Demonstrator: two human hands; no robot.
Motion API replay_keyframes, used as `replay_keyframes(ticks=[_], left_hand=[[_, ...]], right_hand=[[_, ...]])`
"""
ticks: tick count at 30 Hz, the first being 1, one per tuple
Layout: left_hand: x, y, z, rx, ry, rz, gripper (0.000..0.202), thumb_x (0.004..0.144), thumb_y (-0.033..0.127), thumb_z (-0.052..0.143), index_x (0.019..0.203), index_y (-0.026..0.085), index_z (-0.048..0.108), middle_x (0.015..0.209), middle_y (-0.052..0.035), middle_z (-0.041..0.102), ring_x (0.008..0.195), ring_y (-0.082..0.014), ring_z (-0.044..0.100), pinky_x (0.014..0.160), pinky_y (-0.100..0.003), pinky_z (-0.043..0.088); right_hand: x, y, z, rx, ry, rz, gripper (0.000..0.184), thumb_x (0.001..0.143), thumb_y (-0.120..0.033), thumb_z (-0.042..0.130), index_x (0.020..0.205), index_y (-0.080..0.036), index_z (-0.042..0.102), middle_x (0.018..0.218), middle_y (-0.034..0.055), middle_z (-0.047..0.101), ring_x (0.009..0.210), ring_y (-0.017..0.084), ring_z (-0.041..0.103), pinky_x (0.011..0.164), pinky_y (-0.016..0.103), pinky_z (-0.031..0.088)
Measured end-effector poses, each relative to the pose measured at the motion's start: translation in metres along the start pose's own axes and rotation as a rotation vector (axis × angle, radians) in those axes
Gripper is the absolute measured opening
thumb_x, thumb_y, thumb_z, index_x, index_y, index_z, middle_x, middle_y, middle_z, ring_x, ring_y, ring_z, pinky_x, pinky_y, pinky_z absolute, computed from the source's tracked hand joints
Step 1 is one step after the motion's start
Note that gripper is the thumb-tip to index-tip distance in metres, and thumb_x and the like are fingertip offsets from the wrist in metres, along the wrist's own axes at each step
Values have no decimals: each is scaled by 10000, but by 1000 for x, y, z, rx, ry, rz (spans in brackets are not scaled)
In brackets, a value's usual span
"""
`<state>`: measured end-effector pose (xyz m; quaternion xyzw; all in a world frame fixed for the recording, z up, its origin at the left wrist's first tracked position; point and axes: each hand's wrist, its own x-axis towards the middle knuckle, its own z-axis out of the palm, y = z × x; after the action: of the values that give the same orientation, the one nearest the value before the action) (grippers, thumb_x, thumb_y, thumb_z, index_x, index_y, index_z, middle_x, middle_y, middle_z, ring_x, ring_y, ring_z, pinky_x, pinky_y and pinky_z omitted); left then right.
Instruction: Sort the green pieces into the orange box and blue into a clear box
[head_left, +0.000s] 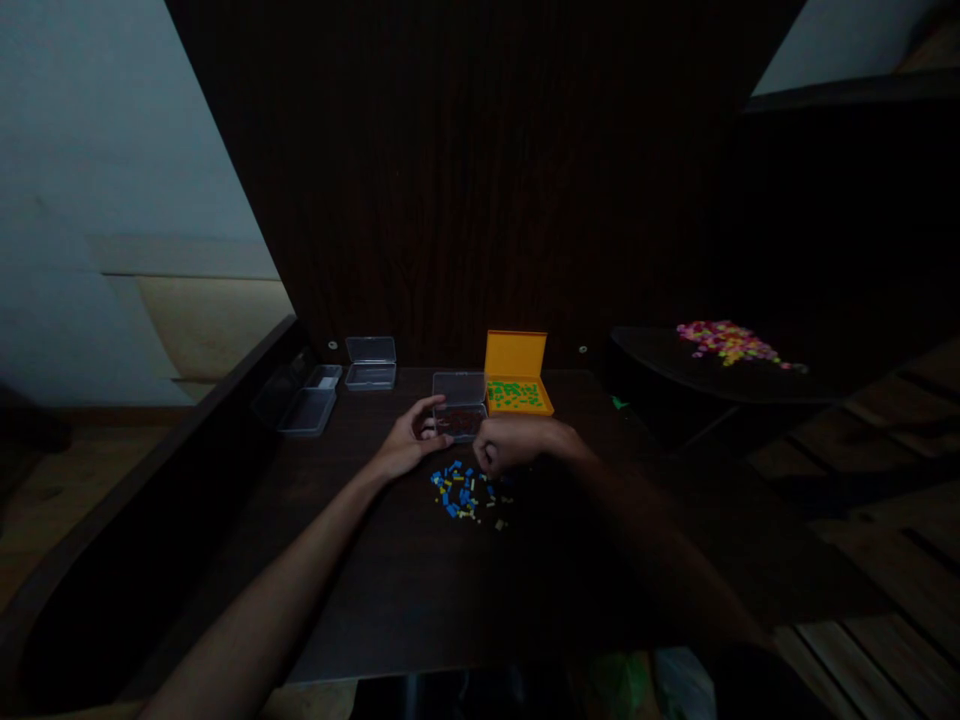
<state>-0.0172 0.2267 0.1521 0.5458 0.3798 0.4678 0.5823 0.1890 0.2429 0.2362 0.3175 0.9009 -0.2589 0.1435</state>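
Observation:
My left hand (405,440) grips the left side of a small clear plastic box (459,387), thumb in front and fingers toward the back. The box's lid stands up, and dark brownish contents show inside it. My right hand (517,441) is curled closed by the box's right front corner, just above the table; anything between its fingertips is hidden. In front of both hands lies a loose pile of small blue and yellow pieces (466,492), which look like tiny building bricks. Behind my right hand stands an open orange box (516,353) holding small green pieces (513,394).
Two more clear boxes with raised lids stand at the back left, one near the back panel (371,377) and one by the side rail (306,412). A heap of pink, orange and yellow pieces (727,342) lies on a dark raised shelf (645,352) at right.

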Motion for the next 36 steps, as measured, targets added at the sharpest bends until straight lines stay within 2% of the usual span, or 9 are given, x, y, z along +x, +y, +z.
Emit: replay_keyframes(ticks=[4, 9, 12, 15, 21, 26, 36], left_hand=[[-1, 1, 1, 12, 13, -2, 717, 594, 182, 813, 1247, 193, 517, 1258, -110, 566, 949, -164, 632, 890, -354, 516], [-2, 3, 2, 20, 21, -18, 724, 587, 182, 814, 1245, 190, 513, 1259, -110, 561, 940, -153, 619, 882, -346, 516], [-2, 3, 1, 13, 7, -12, 710, 595, 181, 810, 1241, 193, 514, 1256, -106, 560, 928, -147, 619, 880, -346, 517], [-1, 3, 1, 6, 5, -16, 701, 603, 169, 804, 1240, 195, 513, 1269, -106, 555, 952, -155, 623, 889, -351, 515], [-1, 3, 1, 13, 8, -4, 693, 601, 178, 809, 1232, 196, 523, 1276, -111, 559, 976, -172, 626, 900, -365, 511], [-1, 3, 2, 14, 19, -25, 716, 587, 166, 809, 1240, 192, 517, 1254, -107, 574, 945, -163, 627, 892, -369, 513], [-2, 4, 2, -18, 10, -22, 706, 583, 150, 815, 1225, 187, 523, 1268, -108, 563, 962, -160, 628, 897, -352, 515]], right_hand=[[-13, 9, -13, 213, 152, -65, 105, 724, -205, 681, 810, -150, 707, 634, -19, 655, 544, 91, 552, 517, 186, 368], [-18, 27, -18, 448, 378, -96, 256, 720, -362, 718, 824, -131, 684, 523, -38, 572, 474, 86, 505, 468, 186, 330], [-11, 33, -14, 488, 503, -63, 261, 704, -358, 732, 800, -121, 680, 511, -47, 538, 468, 74, 456, 465, 187, 303], [-2, 34, -9, 433, 584, -37, 203, 712, -295, 727, 801, -117, 690, 562, -36, 555, 509, 73, 448, 493, 191, 306], [7, 31, -3, 249, 562, 24, 114, 720, -180, 714, 825, -136, 726, 648, -13, 612, 576, 87, 488, 556, 199, 327], [9, 30, 0, 143, 527, 39, 147, 708, -142, 704, 849, -155, 746, 683, -7, 647, 598, 95, 510, 575, 204, 331], [11, 32, 3, 133, 481, -3, 156, 749, -143, 643, 866, -165, 743, 793, 21, 711, 674, 116, 577, 623, 208, 376]])
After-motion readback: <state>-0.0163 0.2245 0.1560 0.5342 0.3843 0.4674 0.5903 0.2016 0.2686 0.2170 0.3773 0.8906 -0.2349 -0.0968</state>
